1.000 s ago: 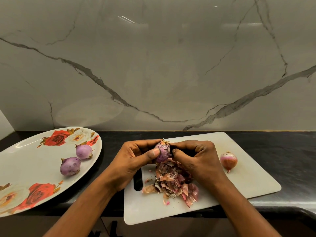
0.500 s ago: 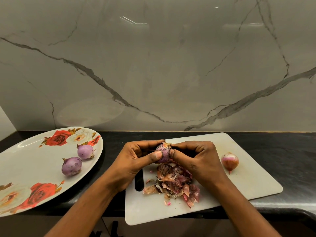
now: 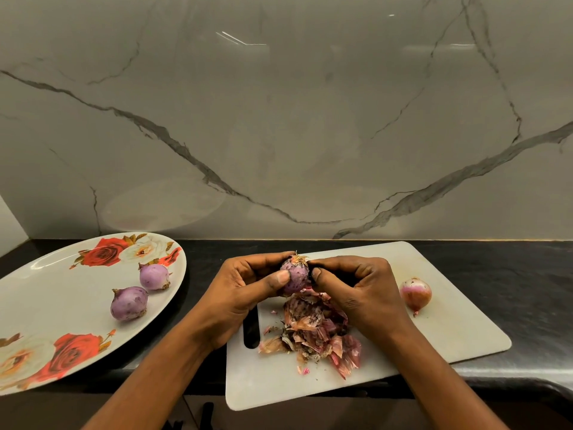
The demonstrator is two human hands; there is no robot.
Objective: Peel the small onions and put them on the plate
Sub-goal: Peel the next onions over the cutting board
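Observation:
My left hand (image 3: 248, 293) grips a small purple onion (image 3: 296, 276) above the white cutting board (image 3: 434, 336), thumb across its front. My right hand (image 3: 359, 290) pinches at the onion's rooty top with thumb and forefinger. A heap of onion skins (image 3: 313, 333) lies on the board just below both hands. One unpeeled reddish onion (image 3: 415, 292) sits on the board to the right of my right hand. Two peeled purple onions (image 3: 128, 303) (image 3: 154, 276) lie on the rose-patterned plate (image 3: 46, 293) at the left.
The board and plate rest on a black counter (image 3: 511, 280) against a marble wall (image 3: 279, 119). The board's handle slot (image 3: 251, 330) is by my left wrist, and its near edge overhangs the counter's front.
The onion has turned slightly in my hands and more bare purple surface shows. The hands stay in the same place above the skins.

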